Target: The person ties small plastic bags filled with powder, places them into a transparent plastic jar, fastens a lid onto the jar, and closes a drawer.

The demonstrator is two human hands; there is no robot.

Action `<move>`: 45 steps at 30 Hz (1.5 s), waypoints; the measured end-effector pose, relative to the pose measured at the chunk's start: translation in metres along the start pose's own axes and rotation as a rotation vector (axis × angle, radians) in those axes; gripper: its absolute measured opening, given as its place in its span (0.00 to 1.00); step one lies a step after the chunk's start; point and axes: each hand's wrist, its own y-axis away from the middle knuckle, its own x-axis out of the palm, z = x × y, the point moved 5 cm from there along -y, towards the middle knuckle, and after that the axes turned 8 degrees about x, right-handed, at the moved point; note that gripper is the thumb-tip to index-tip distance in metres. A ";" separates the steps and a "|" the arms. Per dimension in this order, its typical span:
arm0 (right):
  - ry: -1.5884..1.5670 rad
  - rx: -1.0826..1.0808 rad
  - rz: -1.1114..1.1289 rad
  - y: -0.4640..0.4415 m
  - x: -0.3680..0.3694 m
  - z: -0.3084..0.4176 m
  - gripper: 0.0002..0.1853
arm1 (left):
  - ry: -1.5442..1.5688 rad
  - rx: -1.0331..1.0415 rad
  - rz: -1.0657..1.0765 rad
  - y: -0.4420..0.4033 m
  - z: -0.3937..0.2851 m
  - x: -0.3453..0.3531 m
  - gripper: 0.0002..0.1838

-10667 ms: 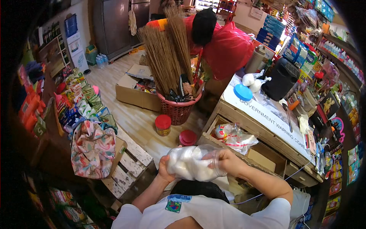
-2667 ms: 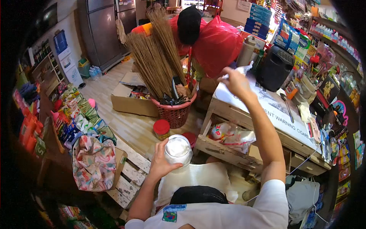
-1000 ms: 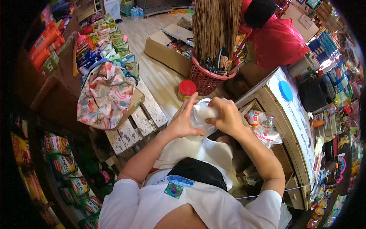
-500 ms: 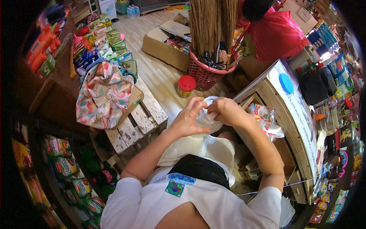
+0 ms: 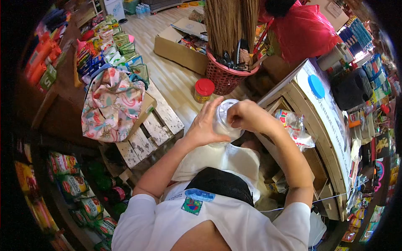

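A clear plastic jar (image 5: 225, 129) with a whitish look is above my lap, its open mouth tipped toward me. My left hand (image 5: 202, 127) wraps round its left side, thumb low and fingers up near the rim. At the mouth of the jar, my right hand (image 5: 253, 118) has its fingers curled together, the tips at or just inside the rim. Whatever those fingers hold, if anything, is too hidden to make out. A round blue lid (image 5: 316, 86) lies on the white-topped counter (image 5: 324, 121) to the right.
A red-lidded jar (image 5: 204, 90) stands on the floor ahead, beside a red basket (image 5: 228, 77) of broomsticks. Left is a worn wooden bench (image 5: 153, 136) with a flowered cloth bag (image 5: 113, 106). A plastic bag (image 5: 293, 127) hangs by the counter. Packets line the shelves.
The jar's mouth has come further into view as the jar tilts. My left fingers have shifted up along its side, and my right hand has moved slightly, staying at the rim.
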 end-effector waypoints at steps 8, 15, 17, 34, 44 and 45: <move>0.038 -0.159 -0.197 -0.027 0.022 -0.025 0.08 | 0.006 -0.033 0.012 -0.001 0.000 0.000 0.61; 0.047 -0.071 -0.085 -0.022 0.025 -0.012 0.09 | -0.012 -0.051 0.040 0.001 -0.007 0.003 0.61; 0.042 -0.085 -0.242 -0.011 0.013 -0.006 0.08 | -0.001 -0.064 0.049 0.002 -0.006 0.003 0.61; 0.541 0.984 -1.023 0.150 -0.176 -0.132 0.38 | 0.059 -0.031 0.069 -0.001 0.007 0.003 0.60; 0.231 0.808 -0.820 0.147 -0.180 -0.161 0.37 | 0.182 -0.048 0.069 0.005 0.007 0.016 0.64; 0.249 0.681 -0.931 0.144 -0.178 -0.154 0.36 | 0.181 -0.045 0.084 0.004 0.007 0.017 0.64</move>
